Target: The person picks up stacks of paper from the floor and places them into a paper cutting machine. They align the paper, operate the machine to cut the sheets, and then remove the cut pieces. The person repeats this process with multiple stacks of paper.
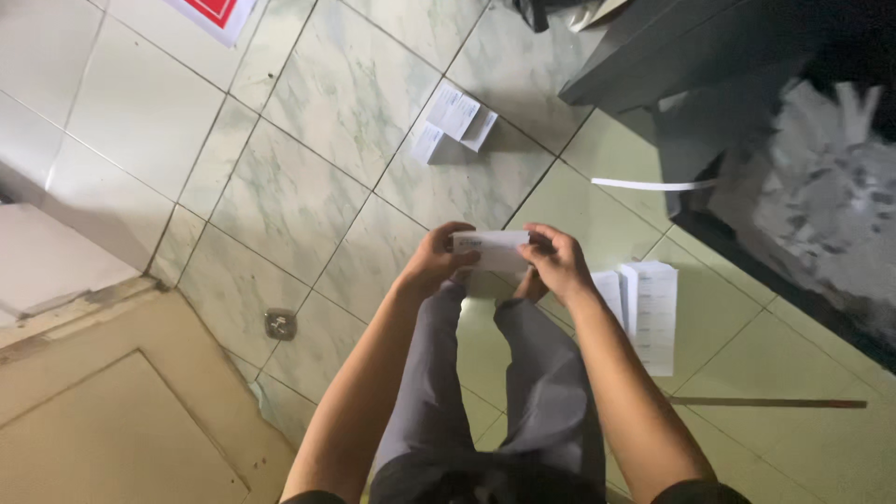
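I stand on a tiled floor and look down past my grey trousers. Both hands hold one small white box (492, 250) at waist height. My left hand (437, 259) grips its left end and my right hand (556, 260) grips its right end, with fingers curled over the top edge. Two stacks of similar white boxes (646, 308) lie on the floor just right of my right forearm. Another small group of white boxes (455, 123) lies on the tiles farther ahead.
A dark cabinet or table (672, 47) stands at the upper right with a crumpled grey sheet (821, 205) below it. A white strip (653, 184) lies near its base. A thin rod (765, 403) lies on the floor at right. A floor drain (280, 324) sits at left beside a tan door (112, 411).
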